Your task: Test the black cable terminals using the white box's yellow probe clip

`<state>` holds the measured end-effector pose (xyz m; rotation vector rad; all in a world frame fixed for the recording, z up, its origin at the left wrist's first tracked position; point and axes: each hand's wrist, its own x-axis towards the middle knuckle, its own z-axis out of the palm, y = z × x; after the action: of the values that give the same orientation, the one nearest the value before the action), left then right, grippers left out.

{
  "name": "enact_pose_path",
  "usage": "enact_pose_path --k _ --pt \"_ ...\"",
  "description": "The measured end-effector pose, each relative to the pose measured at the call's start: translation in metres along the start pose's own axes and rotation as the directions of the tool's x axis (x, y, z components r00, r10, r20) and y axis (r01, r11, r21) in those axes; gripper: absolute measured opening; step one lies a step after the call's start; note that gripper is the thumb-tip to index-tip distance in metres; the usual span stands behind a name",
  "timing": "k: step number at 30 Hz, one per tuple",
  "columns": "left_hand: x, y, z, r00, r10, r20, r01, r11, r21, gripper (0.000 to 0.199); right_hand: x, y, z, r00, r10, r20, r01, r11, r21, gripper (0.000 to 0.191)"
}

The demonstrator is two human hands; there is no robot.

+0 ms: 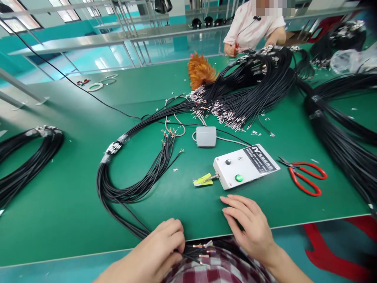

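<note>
My left hand [163, 245] is closed around several black cables [191, 255] at the table's front edge. Their stripped ends, with thin coloured wires, stick out to its right, above my lap. The cables run back into a curved bundle [101, 184] tied with white labels and clear wrap. My right hand [250, 224] hovers near the edge with fingers stretched out and nothing in them. Just beyond it stands a white control box [235, 167] with a lit green button and a knob. A yellow clip [203, 180] sits on the shaft at its left side.
Red-handled scissors [306, 177] lie right of the box. Behind it is a grey adapter-like box [206, 136]. Large cable bundles [253, 90] cover the back, beside an orange duster [202, 72]. More cables lie left [38, 157] and right [332, 137]. A person [256, 27] sits opposite.
</note>
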<state>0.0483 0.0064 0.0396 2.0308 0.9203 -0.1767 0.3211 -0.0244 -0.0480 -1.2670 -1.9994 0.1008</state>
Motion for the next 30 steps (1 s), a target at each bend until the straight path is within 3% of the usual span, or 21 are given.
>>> enact_pose_path --k 3,5,8,11,13,15,22,28,30 --pt "0.001 -0.001 -0.002 0.995 -0.043 -0.094 0.028 0.988 -0.152 0.013 0.005 -0.010 -0.003 0.993 0.120 0.001 -0.118 0.974 0.194 0.019" --pt "0.006 0.003 -0.004 0.983 -0.056 -0.177 0.023 0.983 -0.185 0.009 0.011 -0.020 -0.004 0.963 0.261 0.066 -0.267 0.888 0.375 0.015" --pt "0.019 0.012 -0.002 0.960 0.002 -0.280 -0.062 0.977 -0.203 0.008 0.023 -0.035 -0.002 0.852 0.444 0.279 -0.518 0.628 0.581 0.008" --pt "0.033 0.016 0.001 0.939 0.046 -0.342 -0.128 0.966 -0.223 0.010 0.034 -0.042 0.001 0.717 0.516 0.468 -0.665 0.306 0.682 0.016" --pt "0.040 0.015 0.002 0.927 0.038 -0.374 -0.139 0.959 -0.247 0.014 0.038 -0.041 0.002 0.670 0.514 0.536 -0.682 0.138 0.719 0.023" --pt "0.043 0.013 0.002 0.916 0.019 -0.400 -0.142 0.949 -0.280 0.018 0.041 -0.039 0.004 0.662 0.490 0.567 -0.668 0.043 0.743 0.026" --pt "0.043 0.014 0.000 0.897 -0.029 -0.441 -0.146 0.922 -0.357 0.027 0.047 -0.042 0.010 0.661 0.468 0.587 -0.626 -0.088 0.775 0.027" --pt "0.045 0.014 -0.001 0.897 -0.045 -0.439 -0.144 0.911 -0.387 0.027 0.057 -0.048 0.012 0.593 0.462 0.659 -0.586 -0.314 0.747 0.031" --pt "0.045 0.014 -0.001 0.898 -0.051 -0.438 -0.145 0.904 -0.402 0.027 0.058 -0.049 0.013 0.582 0.458 0.672 -0.575 -0.353 0.738 0.031"
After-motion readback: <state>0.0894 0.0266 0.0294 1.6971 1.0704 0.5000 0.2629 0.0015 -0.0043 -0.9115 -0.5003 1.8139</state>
